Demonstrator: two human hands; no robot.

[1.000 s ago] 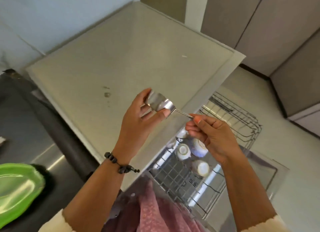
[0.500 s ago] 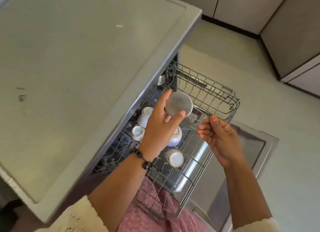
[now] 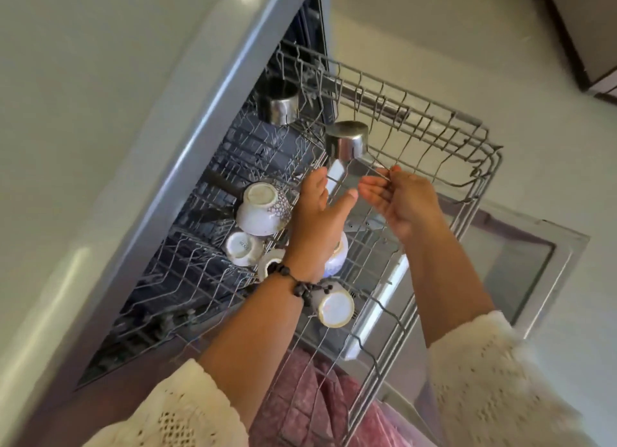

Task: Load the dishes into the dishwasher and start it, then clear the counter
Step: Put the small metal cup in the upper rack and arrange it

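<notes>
A second ago the steel cup (image 3: 347,141) was held up over the counter (image 3: 100,112), with the left hand (image 3: 317,219) around its bowl and the right hand (image 3: 405,201) on its thin handle. Now the cup is down in the rack (image 3: 467,152), upside down, toward the far end of the rack from the person. The left hand has let go of it: the fingers are spread and almost straight, a little below the cup on the person's side, and they hold nothing. The right hand still pinches the end of the handle between thumb and fingertips, with the other fingers loosely curled. I cannot tell if the cup already rests on the wires with its full weight or if the right hand still carries part of it.

A second steel cup (image 3: 278,107) stands upside down deeper in the rack, near the opening of the machine. White bowls (image 3: 262,209) lie upside down in the rack nearer to the person than the cup, partly hidden under the left wrist. The door (image 3: 551,263) is folded down below the rack, on the right.

In my judgement this piece is nearly placed, and only the release of the handle remains. Because the handle is long and thin, it may slip between the wires or tip the cup when it is let go. The loading seems to be still going on; starting the machine and clearing the counter are not yet done.
</notes>
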